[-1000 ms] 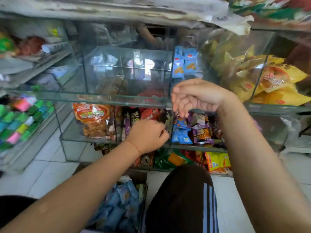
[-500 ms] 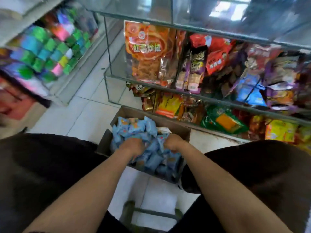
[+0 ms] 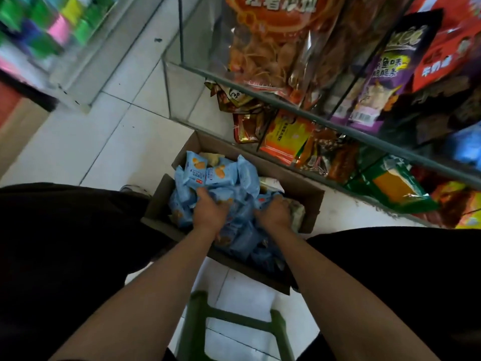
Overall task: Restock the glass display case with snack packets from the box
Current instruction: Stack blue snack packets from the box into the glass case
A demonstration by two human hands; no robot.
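One cardboard box (image 3: 311,201), many blue snack packets (image 3: 221,175); our left hand (image 3: 209,211) and right hand (image 3: 273,213), two, each grip packets beside one glass display case (image 3: 338,126).

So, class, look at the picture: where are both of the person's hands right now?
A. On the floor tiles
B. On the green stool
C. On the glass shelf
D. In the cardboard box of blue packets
D: the left hand and right hand both reach into the cardboard box, among the blue packets.
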